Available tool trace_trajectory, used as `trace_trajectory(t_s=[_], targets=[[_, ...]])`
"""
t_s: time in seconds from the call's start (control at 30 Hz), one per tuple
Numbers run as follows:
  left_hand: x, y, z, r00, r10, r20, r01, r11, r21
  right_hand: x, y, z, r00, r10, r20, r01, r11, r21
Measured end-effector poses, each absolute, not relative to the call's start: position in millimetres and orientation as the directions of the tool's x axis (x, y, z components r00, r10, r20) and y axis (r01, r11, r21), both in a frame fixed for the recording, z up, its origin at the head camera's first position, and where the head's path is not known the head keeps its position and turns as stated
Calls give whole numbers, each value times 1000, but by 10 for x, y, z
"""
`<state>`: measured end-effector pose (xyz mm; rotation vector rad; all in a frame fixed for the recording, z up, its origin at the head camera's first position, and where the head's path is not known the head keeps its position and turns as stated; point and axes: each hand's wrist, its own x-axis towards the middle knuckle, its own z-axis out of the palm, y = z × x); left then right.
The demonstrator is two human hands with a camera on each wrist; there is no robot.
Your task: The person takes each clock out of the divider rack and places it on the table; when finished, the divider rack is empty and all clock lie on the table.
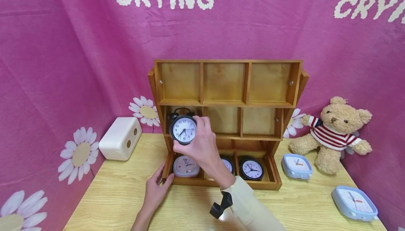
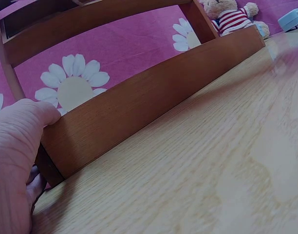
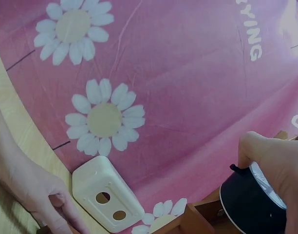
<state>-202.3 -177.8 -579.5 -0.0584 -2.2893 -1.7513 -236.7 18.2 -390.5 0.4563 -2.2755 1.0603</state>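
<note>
A round black alarm clock [image 1: 183, 129] with twin bells and a white dial is held upright by my right hand [image 1: 202, 146], thumb below and fingers at its upper right side. It is at the left compartment of the middle row of a wooden shelf [image 1: 226, 103]. In the right wrist view the clock's black casing [image 3: 251, 202] shows beside the thumb. My left hand [image 1: 155, 188] grips the lower left front corner of the shelf; in the left wrist view its thumb rests over the front board [image 2: 154, 92]. My right forearm partly hides the bottom row.
The bottom row holds a pale rounded clock [image 1: 186, 166], a partly hidden dark-rimmed clock [image 1: 227, 165] and a black clock [image 1: 251, 169]. Right of the shelf are two blue clocks [image 1: 297, 166] and a teddy bear [image 1: 335, 132]. A white box with holes [image 1: 118, 138] stands left.
</note>
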Motion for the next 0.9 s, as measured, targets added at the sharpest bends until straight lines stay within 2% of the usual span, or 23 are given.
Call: trace_trajectory(t_s=[0.17, 0.4, 0.67, 0.9], targets=[[-2020, -1776, -5791, -962, -126, 244, 204, 269, 942, -2212, 338, -3948, -758, -50, 651, -555, 574, -602], [-2000, -1785, -5798, -964, -133, 231, 185, 287, 940, -2007, 630, -4002, -704, -36, 710, -611, 541, -578], [-2003, -1786, -5822, -963, -138, 230, 183, 292, 939, -1755, 1055, -4076, -711, 13, 703, -589, 536, -605], [-2003, -1770, -5807, -968, -133, 215, 171, 282, 944, -1560, 1517, -4176, -679, 89, 729, -557, 584, -590]])
